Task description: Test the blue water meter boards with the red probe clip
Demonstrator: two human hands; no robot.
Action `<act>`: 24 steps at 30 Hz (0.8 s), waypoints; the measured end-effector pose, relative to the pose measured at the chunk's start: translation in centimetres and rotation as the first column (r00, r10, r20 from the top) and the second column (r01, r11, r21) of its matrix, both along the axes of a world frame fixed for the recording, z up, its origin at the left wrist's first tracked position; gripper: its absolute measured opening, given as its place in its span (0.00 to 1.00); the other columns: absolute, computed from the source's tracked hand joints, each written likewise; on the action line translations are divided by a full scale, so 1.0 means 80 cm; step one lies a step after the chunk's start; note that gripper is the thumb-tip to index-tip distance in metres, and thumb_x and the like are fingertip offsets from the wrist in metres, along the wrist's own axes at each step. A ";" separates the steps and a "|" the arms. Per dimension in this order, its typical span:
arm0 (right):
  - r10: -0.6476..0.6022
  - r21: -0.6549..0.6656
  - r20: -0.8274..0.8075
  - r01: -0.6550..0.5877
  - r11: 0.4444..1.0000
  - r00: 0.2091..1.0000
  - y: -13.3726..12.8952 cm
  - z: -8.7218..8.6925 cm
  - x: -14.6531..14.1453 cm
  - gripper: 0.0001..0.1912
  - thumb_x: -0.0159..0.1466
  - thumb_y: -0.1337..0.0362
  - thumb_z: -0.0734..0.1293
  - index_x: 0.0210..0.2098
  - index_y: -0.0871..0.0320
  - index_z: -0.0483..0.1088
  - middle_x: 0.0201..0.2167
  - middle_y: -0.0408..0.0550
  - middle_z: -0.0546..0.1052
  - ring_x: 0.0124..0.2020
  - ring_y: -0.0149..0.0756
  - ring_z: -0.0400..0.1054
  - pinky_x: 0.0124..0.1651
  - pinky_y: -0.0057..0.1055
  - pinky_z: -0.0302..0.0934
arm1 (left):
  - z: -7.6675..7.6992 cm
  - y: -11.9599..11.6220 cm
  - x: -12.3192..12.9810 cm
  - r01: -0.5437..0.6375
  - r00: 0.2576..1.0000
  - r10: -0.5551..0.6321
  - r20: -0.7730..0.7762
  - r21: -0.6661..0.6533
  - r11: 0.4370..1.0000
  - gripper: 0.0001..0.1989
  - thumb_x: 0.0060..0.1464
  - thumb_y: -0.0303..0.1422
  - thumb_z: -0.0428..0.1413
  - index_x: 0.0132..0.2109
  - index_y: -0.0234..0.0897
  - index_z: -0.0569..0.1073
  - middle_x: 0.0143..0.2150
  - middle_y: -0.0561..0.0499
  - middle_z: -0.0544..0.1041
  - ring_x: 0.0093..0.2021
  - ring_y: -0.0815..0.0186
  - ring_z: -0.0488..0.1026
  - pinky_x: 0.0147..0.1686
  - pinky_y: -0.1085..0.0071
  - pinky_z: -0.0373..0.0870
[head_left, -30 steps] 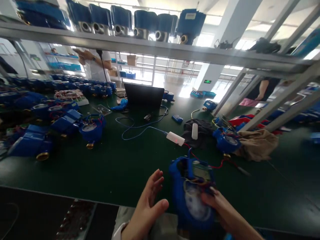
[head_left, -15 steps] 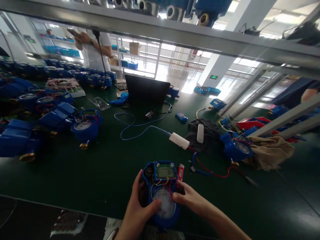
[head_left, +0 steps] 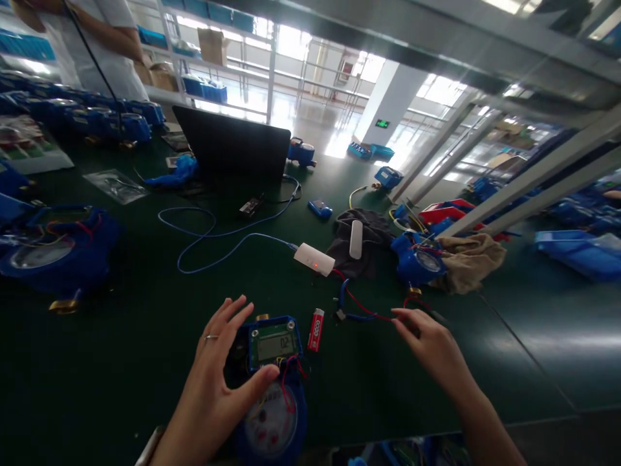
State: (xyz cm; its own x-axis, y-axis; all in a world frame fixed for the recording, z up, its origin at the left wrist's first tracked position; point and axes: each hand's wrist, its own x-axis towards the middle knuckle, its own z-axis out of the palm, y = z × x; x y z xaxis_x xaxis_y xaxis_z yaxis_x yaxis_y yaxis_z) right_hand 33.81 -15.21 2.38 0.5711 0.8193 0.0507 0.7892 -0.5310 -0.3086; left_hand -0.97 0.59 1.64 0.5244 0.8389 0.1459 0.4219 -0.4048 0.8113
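A blue meter (head_left: 272, 421) with a round dial, loose wires and a lit LCD (head_left: 274, 346) lies near the table's front edge. My left hand (head_left: 220, 375) is spread over its left side, thumb above the dial. To the right, my right hand (head_left: 429, 343) pinches the red cable (head_left: 361, 304), which runs from a white box (head_left: 314, 259) showing a red light. A red lighter-like item (head_left: 315, 330) lies just right of the meter. Between it and the right hand is a blue cable (head_left: 361, 317) with a dark connector.
Behind stand a black laptop (head_left: 235, 145) and a looped blue cord (head_left: 218, 234). Other blue meters (head_left: 63, 252) are at left and one (head_left: 420, 259) at right, beside a beige cloth (head_left: 468, 262). A person (head_left: 92, 48) stands at the back left; metal struts (head_left: 524, 175) slant down at right.
My right hand has left the meter, moved right and taken hold of the red cable. My left hand has opened. The view has turned right, and the white box's red light now shows.
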 end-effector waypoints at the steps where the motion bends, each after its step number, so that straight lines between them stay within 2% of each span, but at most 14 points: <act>1: -0.041 -0.010 0.023 0.041 0.999 0.999 -0.004 -0.001 0.011 0.16 0.63 0.57 0.61 0.43 0.57 0.75 0.38 0.52 0.79 0.33 0.43 0.75 0.37 0.38 0.68 | -0.002 0.001 0.002 0.003 1.000 -0.002 -0.021 0.035 0.999 0.30 0.57 0.49 0.56 0.65 0.52 0.60 0.69 0.47 0.61 0.70 0.44 0.52 0.61 0.35 0.59; 6: -0.237 -0.072 0.136 0.248 0.966 0.962 -0.026 -0.003 0.069 0.18 0.63 0.67 0.59 0.47 0.60 0.75 0.46 0.59 0.77 0.42 0.51 0.75 0.43 0.44 0.68 | -0.015 0.002 0.003 0.011 0.996 -0.005 -0.084 0.063 0.998 0.35 0.54 0.50 0.58 0.65 0.50 0.58 0.67 0.43 0.63 0.68 0.43 0.57 0.59 0.36 0.63; 9: -0.329 -0.120 0.154 0.348 0.930 0.932 -0.039 -0.006 0.104 0.17 0.62 0.72 0.60 0.47 0.65 0.75 0.48 0.65 0.75 0.45 0.55 0.74 0.46 0.48 0.67 | -0.021 0.002 0.004 -0.027 0.995 0.033 -0.089 0.066 0.997 0.36 0.52 0.52 0.58 0.65 0.49 0.58 0.67 0.42 0.62 0.68 0.43 0.57 0.59 0.36 0.63; 11: -0.363 -0.146 0.123 0.379 0.914 0.924 -0.042 -0.009 0.124 0.13 0.63 0.71 0.63 0.47 0.66 0.74 0.47 0.64 0.76 0.46 0.53 0.73 0.49 0.49 0.66 | -0.023 0.002 0.005 -0.043 0.995 0.049 -0.087 0.075 0.996 0.36 0.52 0.53 0.58 0.64 0.49 0.60 0.66 0.43 0.63 0.68 0.43 0.57 0.59 0.36 0.62; 14: -0.372 -0.167 0.004 0.367 0.915 0.928 -0.038 -0.016 0.140 0.10 0.66 0.64 0.67 0.45 0.62 0.72 0.45 0.54 0.76 0.45 0.43 0.73 0.50 0.46 0.66 | -0.026 0.000 0.007 -0.043 0.996 0.050 -0.078 0.082 0.996 0.34 0.52 0.54 0.58 0.62 0.50 0.61 0.65 0.45 0.65 0.68 0.44 0.57 0.60 0.37 0.62; 17: -0.355 -0.151 -0.191 0.330 0.932 0.915 -0.028 -0.015 0.133 0.10 0.65 0.59 0.69 0.38 0.61 0.73 0.37 0.49 0.77 0.37 0.37 0.73 0.44 0.39 0.68 | -0.028 -0.001 0.007 -0.057 0.996 0.063 -0.067 0.090 0.994 0.34 0.51 0.54 0.58 0.62 0.49 0.62 0.64 0.45 0.66 0.68 0.43 0.57 0.60 0.36 0.62; 19: -0.312 -0.120 -0.366 0.289 0.950 0.877 -0.022 -0.007 0.114 0.13 0.61 0.55 0.71 0.33 0.60 0.73 0.29 0.47 0.75 0.29 0.35 0.70 0.34 0.33 0.67 | -0.026 -0.002 0.005 -0.043 0.996 0.049 -0.074 0.074 0.996 0.34 0.52 0.53 0.58 0.62 0.48 0.63 0.64 0.44 0.65 0.68 0.42 0.57 0.60 0.37 0.62; 22: -0.193 -0.023 -0.637 0.232 0.973 0.746 -0.014 0.013 0.070 0.23 0.55 0.43 0.70 0.32 0.59 0.72 0.21 0.42 0.69 0.19 0.29 0.62 0.21 0.27 0.59 | -0.022 -0.002 0.002 -0.002 0.996 0.006 -0.085 0.041 0.999 0.33 0.53 0.50 0.59 0.63 0.48 0.61 0.65 0.43 0.64 0.69 0.42 0.55 0.61 0.37 0.61; 24: -0.106 0.053 -0.766 0.225 0.973 0.635 -0.006 0.029 0.039 0.27 0.52 0.39 0.70 0.32 0.58 0.70 0.21 0.39 0.67 0.17 0.26 0.57 0.18 0.25 0.55 | -0.019 -0.002 0.000 0.006 0.997 -0.003 -0.076 0.038 0.999 0.33 0.53 0.49 0.60 0.63 0.48 0.61 0.65 0.43 0.63 0.69 0.43 0.54 0.62 0.38 0.60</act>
State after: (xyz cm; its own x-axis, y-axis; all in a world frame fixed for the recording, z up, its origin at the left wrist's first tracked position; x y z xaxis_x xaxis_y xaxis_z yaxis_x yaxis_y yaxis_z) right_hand 36.93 -15.69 4.67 0.5846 0.7263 -0.3616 0.1530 -0.5364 -0.8300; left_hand -0.95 0.46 0.14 0.5389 0.8311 0.1372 0.4795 -0.4366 0.7612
